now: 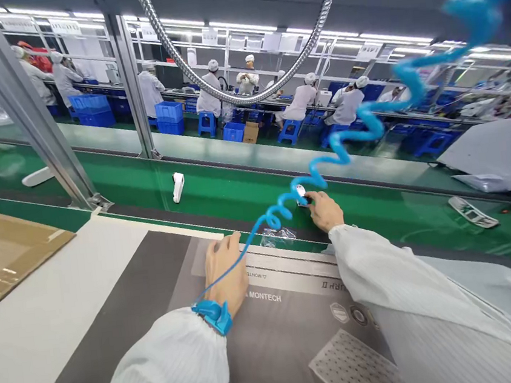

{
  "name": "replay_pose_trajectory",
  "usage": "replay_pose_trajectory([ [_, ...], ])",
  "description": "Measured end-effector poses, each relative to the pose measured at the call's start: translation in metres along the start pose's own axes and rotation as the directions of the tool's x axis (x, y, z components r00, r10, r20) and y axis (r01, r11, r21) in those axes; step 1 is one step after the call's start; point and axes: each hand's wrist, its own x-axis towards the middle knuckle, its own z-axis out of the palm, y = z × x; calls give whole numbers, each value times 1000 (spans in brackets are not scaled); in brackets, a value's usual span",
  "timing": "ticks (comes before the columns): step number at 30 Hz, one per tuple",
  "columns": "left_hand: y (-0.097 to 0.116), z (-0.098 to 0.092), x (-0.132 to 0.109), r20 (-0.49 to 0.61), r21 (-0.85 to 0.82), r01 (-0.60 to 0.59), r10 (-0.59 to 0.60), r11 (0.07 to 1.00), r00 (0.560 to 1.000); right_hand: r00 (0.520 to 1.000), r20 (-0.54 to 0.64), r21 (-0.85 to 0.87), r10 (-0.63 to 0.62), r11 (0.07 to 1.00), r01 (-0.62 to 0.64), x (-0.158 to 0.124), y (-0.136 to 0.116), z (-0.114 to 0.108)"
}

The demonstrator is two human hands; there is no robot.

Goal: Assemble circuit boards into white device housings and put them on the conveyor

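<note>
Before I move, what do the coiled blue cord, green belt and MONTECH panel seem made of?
Coiled blue cord: probably glossy plastic, given its sheen. Green belt: perhaps smooth rubber or PVC, showing faint reflections. MONTECH panel: likely cardboard, fairly matte, with carton-style printing.

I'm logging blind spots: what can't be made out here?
All in the head view:
- Small item: partly hidden by right hand and blue coiled cord; grip unclear.
- Left hand: palm hidden beneath the hand itself.
- Upside-down lettering: partly covered by right sleeve.
- Cardboard: cut off by left edge.
- Far workers: handwork too small to read.
</note>
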Motion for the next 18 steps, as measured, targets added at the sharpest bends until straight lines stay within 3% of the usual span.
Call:
replay_pose_trajectory([
  [3, 1, 0, -1, -20, -39, -8, 7, 999, 1000, 998, 6, -59, -58, 997, 58, -7, -14, -4],
  [9, 1, 3, -3, -51, -68, 7, -10, 998, 999, 967, 124, -163, -220, 957, 239, -3, -38, -9],
  [18, 3, 0, -2, -34, -50, 12, -14, 999, 999, 903, 250, -335, -349, 844, 418, 40, -87, 35],
])
